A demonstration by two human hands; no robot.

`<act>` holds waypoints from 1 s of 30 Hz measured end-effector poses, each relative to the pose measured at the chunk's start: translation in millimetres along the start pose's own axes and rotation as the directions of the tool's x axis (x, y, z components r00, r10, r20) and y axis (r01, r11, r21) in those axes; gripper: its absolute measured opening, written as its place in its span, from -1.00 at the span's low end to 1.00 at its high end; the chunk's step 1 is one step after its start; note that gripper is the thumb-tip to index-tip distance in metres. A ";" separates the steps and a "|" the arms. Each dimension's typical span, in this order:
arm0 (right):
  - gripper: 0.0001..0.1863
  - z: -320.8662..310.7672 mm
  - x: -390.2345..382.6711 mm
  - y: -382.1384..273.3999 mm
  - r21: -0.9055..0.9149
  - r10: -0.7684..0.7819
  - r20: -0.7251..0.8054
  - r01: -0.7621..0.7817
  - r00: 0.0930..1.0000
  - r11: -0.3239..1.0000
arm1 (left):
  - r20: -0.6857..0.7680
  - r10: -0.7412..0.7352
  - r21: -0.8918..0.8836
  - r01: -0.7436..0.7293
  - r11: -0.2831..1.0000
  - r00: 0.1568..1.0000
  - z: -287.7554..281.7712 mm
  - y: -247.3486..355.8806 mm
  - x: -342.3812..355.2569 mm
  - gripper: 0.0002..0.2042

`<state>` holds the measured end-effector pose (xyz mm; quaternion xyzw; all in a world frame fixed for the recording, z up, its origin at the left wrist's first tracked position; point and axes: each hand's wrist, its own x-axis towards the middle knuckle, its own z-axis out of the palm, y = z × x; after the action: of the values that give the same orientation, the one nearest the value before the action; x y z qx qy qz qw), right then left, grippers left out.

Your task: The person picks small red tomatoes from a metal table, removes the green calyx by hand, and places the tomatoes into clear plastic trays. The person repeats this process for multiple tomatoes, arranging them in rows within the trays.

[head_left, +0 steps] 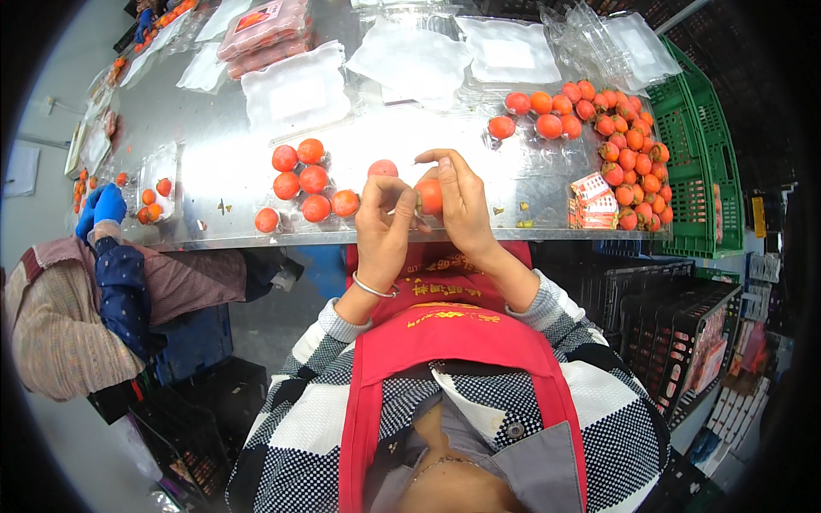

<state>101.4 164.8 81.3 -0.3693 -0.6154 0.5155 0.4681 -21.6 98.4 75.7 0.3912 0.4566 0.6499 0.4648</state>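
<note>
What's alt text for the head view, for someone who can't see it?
A right hand holds an orange-red persimmon at a metal table, the left hand close beside it. Loose persimmons lie left; a larger pile sits right, beside a green crate. White packing sheets lie behind; a co-worker's blue-gloved hand is far left.

Tbl (214,184) smooth, shiny metal; fruit (431,197) glossy; grn crate (691,224) plastic; apron (445,346) matt cloth.

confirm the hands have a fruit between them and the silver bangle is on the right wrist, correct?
The head view shows the silver bangle on the left wrist, not the right. The left hand and right hand do have a fruit between them.
</note>
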 end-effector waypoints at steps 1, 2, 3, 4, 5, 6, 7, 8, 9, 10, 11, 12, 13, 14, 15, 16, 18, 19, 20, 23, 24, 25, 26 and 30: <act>-0.60 -2.8 0.0 0.2 0.008 0.043 0.010 -0.043 0.999 0.999 | -0.004 -0.009 -0.014 0.008 1.000 1.000 -0.5 -0.1 0.4 -0.88; -0.60 -5.1 -0.1 0.4 0.024 0.069 0.018 -0.069 0.997 0.997 | -0.008 -0.022 -0.026 0.022 0.999 1.000 -1.4 -0.1 0.9 -0.88; -0.61 -5.7 -0.2 0.8 0.057 0.100 0.025 -0.101 0.995 0.993 | -0.014 -0.041 -0.038 0.041 0.998 0.999 -2.5 -0.2 1.4 -0.89; -0.62 -6.0 -0.1 1.1 0.098 0.115 0.031 -0.117 0.993 0.988 | -0.013 -0.035 -0.047 0.034 0.998 0.999 -3.8 -0.3 2.1 -0.88; -0.63 -6.4 -0.2 1.3 0.139 0.129 0.037 -0.133 0.991 0.981 | -0.014 -0.035 -0.056 0.034 0.998 0.999 -5.0 -0.4 2.8 -0.88; -0.63 -8.0 -0.2 1.1 0.193 0.173 0.070 -0.184 0.982 0.964 | -0.021 -0.037 -0.064 0.036 0.997 0.999 -5.6 -0.7 3.5 -0.87; -0.63 -10.3 -0.3 0.6 0.245 0.214 0.106 -0.234 0.971 0.941 | -0.031 0.002 -0.031 -0.003 1.000 1.000 -5.8 -1.4 4.1 -0.87; -0.63 -12.1 -0.3 0.0 0.294 0.252 0.144 -0.284 0.957 0.913 | -0.046 0.039 0.004 -0.039 0.999 0.998 -5.7 -2.1 4.6 -0.87; -0.63 -13.4 -1.0 -0.8 0.266 0.261 0.180 -0.302 0.948 0.915 | -0.059 0.075 0.040 -0.073 0.997 0.995 -5.4 -2.9 4.7 -0.87; -0.62 -14.9 -2.2 -1.9 0.238 0.271 0.215 -0.319 0.938 0.917 | -0.069 0.089 0.078 -0.084 0.993 0.994 -5.0 -3.7 4.4 -0.88; -0.61 -15.7 -3.7 -2.9 0.212 0.281 0.243 -0.334 0.928 0.918 | -0.078 0.103 0.115 -0.093 0.989 0.992 -4.4 -4.5 4.1 -0.88; -0.60 -14.7 -5.7 -3.7 0.150 0.228 0.246 -0.270 0.942 0.951 | -0.084 0.117 0.150 -0.104 0.983 0.990 -3.9 -5.2 3.9 -0.88; -0.59 -12.4 -8.0 -4.1 0.091 0.174 0.248 -0.201 0.953 0.975 | -0.086 0.143 0.214 -0.122 0.969 0.986 -3.5 -5.8 3.8 -0.89; -0.58 -11.2 -9.2 -4.4 0.032 0.111 0.262 -0.123 0.959 0.992 | -0.085 0.169 0.275 -0.140 0.951 0.982 -3.1 -6.3 3.9 -0.89; -0.60 -11.0 -8.7 -4.3 0.010 0.104 0.247 -0.110 0.963 0.994 | -0.090 0.193 0.336 -0.152 0.929 0.977 -2.8 -6.7 3.9 -0.90; -0.61 -10.0 -8.4 -4.0 -0.034 0.072 0.233 -0.065 0.970 0.997 | -0.083 0.209 0.359 -0.167 0.918 0.974 -2.3 -7.0 3.7 -0.90; -0.64 -7.5 -7.2 -3.3 -0.122 0.004 0.208 0.022 0.978 0.992 | -0.082 0.235 0.407 -0.183 0.895 0.969 -1.1 -7.2 3.2 -0.90; -0.65 -5.5 -6.2 -2.8 -0.128 -0.026 0.190 0.051 0.981 0.991 | -0.072 0.267 0.449 -0.208 0.869 0.961 -0.9 -7.0 3.4 -0.90; -0.66 -3.0 -5.3 -2.4 -0.134 -0.056 0.170 0.079 0.984 0.988 | -0.059 0.297 0.489 -0.232 0.841 0.953 -0.5 -6.8 3.6 -0.90; -0.68 -2.0 -4.3 -3.3 -0.107 -0.003 0.140 0.018 0.990 0.994 | -0.013 0.334 0.562 -0.269 0.782 0.943 0.8 -5.6 3.2 -0.90; -0.68 -1.7 -4.2 -3.4 -0.089 0.038 0.137 -0.026 0.990 0.996 | 0.002 0.338 0.578 -0.277 0.767 0.941 1.2 -5.1 3.1 -0.90; -0.69 -1.1 -3.9 -3.3 -0.081 0.039 0.132 -0.029 0.991 0.996 | 0.010 0.353 0.592 -0.291 0.752 0.935 1.4 -4.7 3.3 -0.90; -0.69 -0.6 -3.8 -3.0 -0.073 0.041 0.125 -0.032 0.991 0.997 | 0.019 0.368 0.604 -0.304 0.737 0.930 1.7 -4.4 3.5 -0.90; -0.69 1.9 -3.7 0.8 -0.067 0.021 0.088 -0.015 0.996 0.998 | 0.047 0.415 0.642 -0.346 0.685 0.909 2.1 -3.8 5.0 -0.91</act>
<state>100.6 160.9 79.8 -0.3670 -0.6490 0.5149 0.4231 -20.0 104.2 73.1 0.5775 0.5809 0.5575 0.1353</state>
